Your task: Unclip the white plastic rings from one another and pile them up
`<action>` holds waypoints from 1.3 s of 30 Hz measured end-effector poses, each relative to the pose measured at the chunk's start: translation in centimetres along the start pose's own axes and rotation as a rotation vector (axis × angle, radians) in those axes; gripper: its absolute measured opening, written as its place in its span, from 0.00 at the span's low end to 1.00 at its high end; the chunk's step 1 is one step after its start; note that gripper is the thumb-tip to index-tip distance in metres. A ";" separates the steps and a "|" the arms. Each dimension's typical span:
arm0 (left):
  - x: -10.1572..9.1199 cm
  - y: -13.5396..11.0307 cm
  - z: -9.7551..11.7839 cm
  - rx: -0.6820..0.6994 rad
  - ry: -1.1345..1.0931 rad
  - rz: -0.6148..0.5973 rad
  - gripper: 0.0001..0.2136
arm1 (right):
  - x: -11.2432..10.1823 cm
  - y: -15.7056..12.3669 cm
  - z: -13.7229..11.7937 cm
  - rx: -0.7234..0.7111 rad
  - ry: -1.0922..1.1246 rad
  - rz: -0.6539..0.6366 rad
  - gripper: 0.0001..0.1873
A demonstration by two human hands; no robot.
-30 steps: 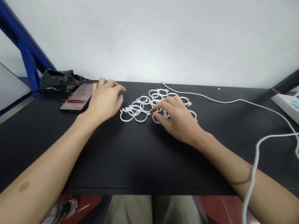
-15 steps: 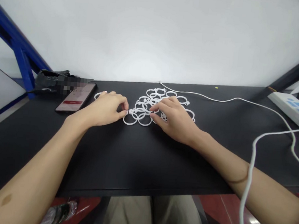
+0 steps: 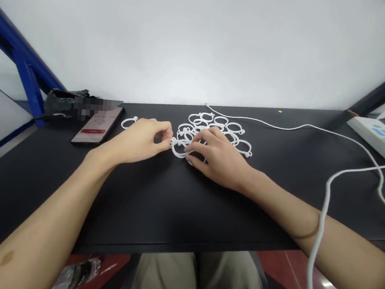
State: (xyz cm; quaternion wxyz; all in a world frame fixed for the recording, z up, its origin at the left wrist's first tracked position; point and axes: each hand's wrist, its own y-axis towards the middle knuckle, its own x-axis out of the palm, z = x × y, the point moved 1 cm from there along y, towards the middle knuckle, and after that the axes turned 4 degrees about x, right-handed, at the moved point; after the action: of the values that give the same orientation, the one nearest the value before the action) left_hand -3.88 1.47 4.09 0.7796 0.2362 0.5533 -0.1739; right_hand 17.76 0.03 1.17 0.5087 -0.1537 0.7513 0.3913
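Note:
Several white plastic rings with small looped tabs (image 3: 233, 127) lie in an overlapping pile on the black table (image 3: 160, 204). At the pile's left edge my left hand (image 3: 142, 138) has thumb and forefinger pinched on the small tab of one white ring (image 3: 179, 156). My right hand (image 3: 220, 160) rests over the front of the pile, thumb and fingers apart, fingertips touching the rings. It hides part of the pile beneath it. A single white ring (image 3: 127, 122) lies apart, just behind my left wrist.
A phone (image 3: 96, 127) lies on the left beside a crumpled black bag (image 3: 59, 103). White cable (image 3: 281, 129) runs along the back and loops over my right forearm. At the far right stands a white device (image 3: 375, 133). Blue frame bars (image 3: 29, 80) rise at the left.
My left hand has shifted slightly right, its pinch now against the pile. My right hand has moved a little left and nearer. The front rings have been pushed closer together.

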 end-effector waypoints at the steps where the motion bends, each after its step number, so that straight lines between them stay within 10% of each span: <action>1: 0.0 0.0 0.1 -0.007 -0.026 0.007 0.04 | 0.1 0.0 0.0 0.002 -0.007 -0.009 0.12; 39: 0.1 0.1 0.3 -0.096 -0.097 0.095 0.02 | -0.3 0.3 0.9 0.094 0.073 -0.038 0.06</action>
State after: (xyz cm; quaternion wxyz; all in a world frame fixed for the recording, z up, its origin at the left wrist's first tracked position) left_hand -3.57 1.37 4.12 0.8232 0.2158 0.5110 -0.1211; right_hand 18.34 0.85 1.40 0.4951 -0.1580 0.7838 0.3399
